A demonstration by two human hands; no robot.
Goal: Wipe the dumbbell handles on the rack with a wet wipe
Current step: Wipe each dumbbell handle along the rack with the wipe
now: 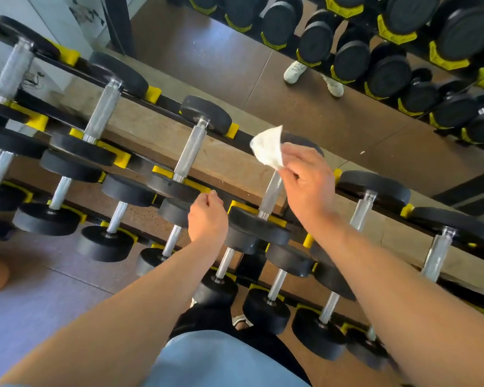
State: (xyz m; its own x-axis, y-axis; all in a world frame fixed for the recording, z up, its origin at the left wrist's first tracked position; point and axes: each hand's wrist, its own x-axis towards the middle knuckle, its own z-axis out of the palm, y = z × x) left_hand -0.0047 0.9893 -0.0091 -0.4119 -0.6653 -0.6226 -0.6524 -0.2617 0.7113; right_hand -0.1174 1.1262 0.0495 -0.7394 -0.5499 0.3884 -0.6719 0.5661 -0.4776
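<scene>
While right hand [305, 177] pinches wet wipe [267, 148] just above dumbbell handle [273, 192], handle's long axis runs toward viewer; left hand [207, 219] loosely curled, empty, farther.

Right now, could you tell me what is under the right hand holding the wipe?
The right hand pinches the white wipe above a top-row dumbbell handle. The handle's lower part shows; its upper end and most of the far weight are covered.
</scene>
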